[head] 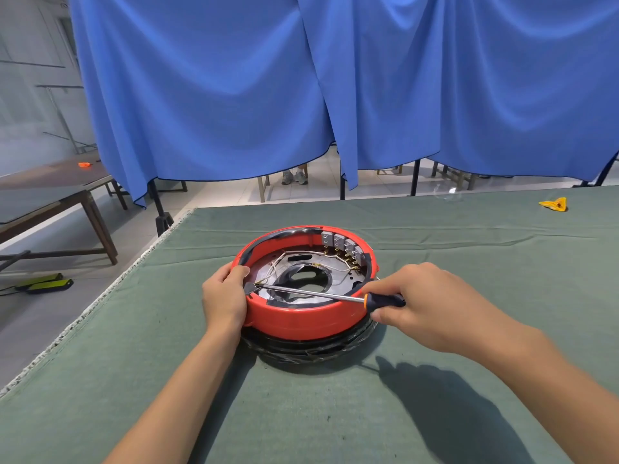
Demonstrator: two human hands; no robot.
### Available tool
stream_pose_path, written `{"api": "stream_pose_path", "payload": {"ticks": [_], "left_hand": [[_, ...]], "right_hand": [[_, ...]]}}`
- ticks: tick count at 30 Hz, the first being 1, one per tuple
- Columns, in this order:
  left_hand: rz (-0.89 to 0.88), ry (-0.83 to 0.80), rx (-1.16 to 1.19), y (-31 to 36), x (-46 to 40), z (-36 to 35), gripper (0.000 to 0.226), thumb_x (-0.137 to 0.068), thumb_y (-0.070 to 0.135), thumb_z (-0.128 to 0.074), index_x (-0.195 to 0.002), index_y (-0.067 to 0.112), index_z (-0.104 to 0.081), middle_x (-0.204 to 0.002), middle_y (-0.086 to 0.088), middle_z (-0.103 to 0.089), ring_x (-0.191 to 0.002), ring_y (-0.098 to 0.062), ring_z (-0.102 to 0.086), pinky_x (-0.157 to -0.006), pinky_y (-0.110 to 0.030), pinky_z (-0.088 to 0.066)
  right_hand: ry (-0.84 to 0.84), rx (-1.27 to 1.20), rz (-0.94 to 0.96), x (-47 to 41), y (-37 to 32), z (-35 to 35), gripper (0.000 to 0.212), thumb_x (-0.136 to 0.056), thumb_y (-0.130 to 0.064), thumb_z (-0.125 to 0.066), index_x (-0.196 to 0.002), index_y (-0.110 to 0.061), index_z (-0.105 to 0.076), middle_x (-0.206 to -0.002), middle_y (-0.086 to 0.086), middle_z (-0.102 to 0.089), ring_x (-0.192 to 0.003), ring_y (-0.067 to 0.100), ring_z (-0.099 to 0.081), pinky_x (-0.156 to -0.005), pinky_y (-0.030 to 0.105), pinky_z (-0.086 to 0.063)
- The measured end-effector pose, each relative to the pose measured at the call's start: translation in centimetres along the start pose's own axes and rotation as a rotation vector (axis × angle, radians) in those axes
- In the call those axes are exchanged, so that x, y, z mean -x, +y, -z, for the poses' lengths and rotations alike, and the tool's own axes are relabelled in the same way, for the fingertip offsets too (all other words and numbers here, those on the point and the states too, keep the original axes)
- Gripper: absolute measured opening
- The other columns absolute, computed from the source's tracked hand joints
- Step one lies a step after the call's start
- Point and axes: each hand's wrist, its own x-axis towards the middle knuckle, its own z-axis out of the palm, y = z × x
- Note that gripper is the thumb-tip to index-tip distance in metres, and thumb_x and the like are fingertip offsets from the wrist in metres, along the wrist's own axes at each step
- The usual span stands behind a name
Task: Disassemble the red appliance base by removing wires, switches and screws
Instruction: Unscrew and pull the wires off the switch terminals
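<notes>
- Fingers of the left hand [225,298] curl over the left rim of the round red plastic appliance base [303,318], thumb hooked on top of the rim and palm against the outer wall, so the hand grips it.
- Right hand [423,304] holds the black-and-orange handle of a long-shafted screwdriver [335,295], fingers wrapped round the grip.
- Its steel shaft lies almost level across the open top of the base, running from the right rim to the inner left side, where the tip meets a small terminal just beside the left thumb.
- That base sits near the middle of a green felt-covered table [335,413], resting on a dark, glossy black ring beneath it.
- Inside the base, thin pale wires [276,264] loop over a grey metal plate with a dark central opening.
- A row of grey block switches [340,242] with brass terminals stands against the far right inner wall.
- A crumpled yellow scrap [554,204] lies well apart at the far right of the table.
- Blue fabric curtains [234,78] hang behind the table.
- A brown wooden table [67,195] stands to the left, with a small orange object [84,164] on it.
</notes>
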Motion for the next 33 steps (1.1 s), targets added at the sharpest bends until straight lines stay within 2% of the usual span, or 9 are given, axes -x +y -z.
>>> {"api": "stream_pose_path", "payload": {"ticks": [4,9,12,14,19,24,26,29,33], "left_hand": [[0.007,-0.007,0.0,0.1,0.2,0.0,0.022,-0.078,0.013,-0.06,-0.062,0.023,-0.07,-0.057,0.011,-0.063,-0.065,-0.017,-0.055,-0.066,-0.035,-0.045],[0.023,-0.013,-0.013,0.1,0.0,0.1,0.019,-0.078,0.016,-0.06,-0.066,0.024,-0.071,-0.061,0.008,-0.065,-0.067,-0.02,-0.057,-0.07,-0.044,-0.05],[0.002,-0.004,-0.023,0.1,0.1,0.1,0.022,-0.08,0.014,-0.06,-0.063,0.025,-0.07,-0.057,0.012,-0.064,-0.065,-0.015,-0.056,-0.063,-0.032,-0.046],[-0.01,0.0,-0.028,0.2,0.1,0.0,0.023,-0.08,0.013,-0.06,-0.063,0.025,-0.069,-0.059,0.011,-0.064,-0.064,-0.012,-0.056,-0.061,-0.029,-0.043],[-0.011,-0.003,-0.045,0.3,0.1,0.1,0.019,-0.081,0.013,-0.06,-0.067,0.021,-0.069,-0.063,0.007,-0.065,-0.065,-0.013,-0.056,-0.061,-0.029,-0.043],[-0.015,-0.031,-0.097,0.4,0.0,0.4,0.011,-0.083,0.016,-0.06,-0.076,0.02,-0.069,-0.071,0.003,-0.067,-0.07,-0.015,-0.059,-0.063,-0.03,-0.045],[-0.033,-0.046,-0.143,0.8,-0.2,0.7,0.005,-0.084,0.019,-0.062,-0.087,0.02,-0.066,-0.085,-0.001,-0.069,-0.079,-0.018,-0.063,-0.074,-0.036,-0.049],[-0.147,-0.053,-0.306,1.3,-0.2,1.3,0.02,-0.085,0.026,-0.063,-0.103,0.017,-0.063,-0.101,-0.001,-0.066,-0.094,-0.017,-0.062,-0.087,-0.039,-0.049],[-0.429,-0.072,-0.584,3.2,0.7,1.5,0.012,-0.084,0.018,-0.062,-0.094,0.019,-0.068,-0.099,0.004,-0.061,-0.098,-0.015,-0.053,-0.083,-0.028,-0.038]], "right_hand": [[0.027,0.035,0.016,0.0,0.5,0.4,0.02,-0.088,-0.036,-0.06,-0.107,-0.035,-0.065,-0.083,-0.011,-0.066,-0.082,0.011,-0.055,-0.074,0.032,-0.05],[0.025,0.054,0.047,-0.4,0.6,0.4,0.007,-0.088,-0.037,-0.06,-0.094,-0.034,-0.063,-0.075,-0.011,-0.061,-0.077,0.012,-0.051,-0.071,0.031,-0.047],[0.018,0.056,0.05,-0.6,0.6,0.6,0.006,-0.088,-0.036,-0.061,-0.084,-0.032,-0.058,-0.069,-0.011,-0.056,-0.074,0.012,-0.048,-0.069,0.029,-0.044],[0.019,0.033,0.037,-0.6,0.5,0.4,0.003,-0.088,-0.035,-0.061,-0.089,-0.032,-0.061,-0.071,-0.011,-0.058,-0.075,0.012,-0.05,-0.069,0.03,-0.045],[0.033,-0.009,-0.025,-0.4,1.0,-0.3,0.017,-0.086,-0.037,-0.062,-0.102,-0.034,-0.067,-0.08,-0.01,-0.066,-0.08,0.013,-0.056,-0.071,0.031,-0.048],[0.081,-0.28,-0.146,-0.9,1.9,-0.5,0.011,-0.073,-0.037,-0.071,-0.083,-0.043,-0.07,-0.071,-0.019,-0.067,-0.075,0.008,-0.062,-0.075,0.036,-0.053],[0.134,-0.358,-0.197,-1.6,2.0,-0.8,0.006,-0.07,-0.036,-0.072,-0.074,-0.039,-0.069,-0.065,-0.013,-0.067,-0.069,0.013,-0.062,-0.072,0.039,-0.054],[0.187,-0.492,-0.261,-2.9,1.7,-1.5,0.008,-0.069,-0.033,-0.074,-0.067,-0.037,-0.067,-0.061,-0.004,-0.066,-0.059,0.017,-0.059,-0.064,0.034,-0.052],[0.201,-0.618,-0.337,-4.6,1.6,-2.3,0.014,-0.071,-0.031,-0.078,-0.069,-0.023,-0.067,-0.059,-0.005,-0.065,-0.053,0.012,-0.055,-0.055,0.026,-0.04]]}}
